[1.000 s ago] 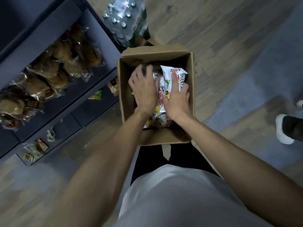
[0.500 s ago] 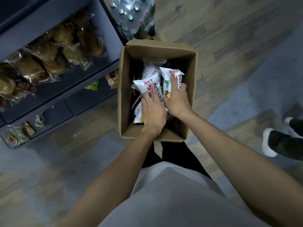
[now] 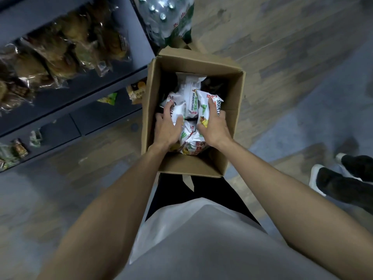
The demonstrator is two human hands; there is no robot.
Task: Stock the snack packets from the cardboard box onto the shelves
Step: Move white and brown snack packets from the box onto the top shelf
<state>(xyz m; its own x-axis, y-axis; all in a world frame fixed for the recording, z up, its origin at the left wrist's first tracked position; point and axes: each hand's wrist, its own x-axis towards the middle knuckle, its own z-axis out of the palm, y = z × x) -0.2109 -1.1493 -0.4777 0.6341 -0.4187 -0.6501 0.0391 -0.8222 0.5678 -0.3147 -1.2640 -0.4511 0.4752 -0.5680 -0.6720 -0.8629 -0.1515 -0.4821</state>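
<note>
- L hand [image 3: 168, 128] has slid off the centre pile to the box's left side since 0.5 s ago; fingers now curl round a white snack pkt [image 3: 177, 111].
- R hand [image 3: 214, 126] hasn't moved, fingers clasping another white pkt [image 3: 204, 106].
- Both pkts are inside the cardboard box [image 3: 232, 110], not lifted yet.
- One pkt per hand, so prob. lift next, then to shelves [image 3: 84, 98] on the left.

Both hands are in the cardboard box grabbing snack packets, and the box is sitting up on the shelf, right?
Not quite. The cardboard box sits on the floor beside the shelf, as the head view shows. Both hands, left and right, are inside it gripping snack packets.
</note>
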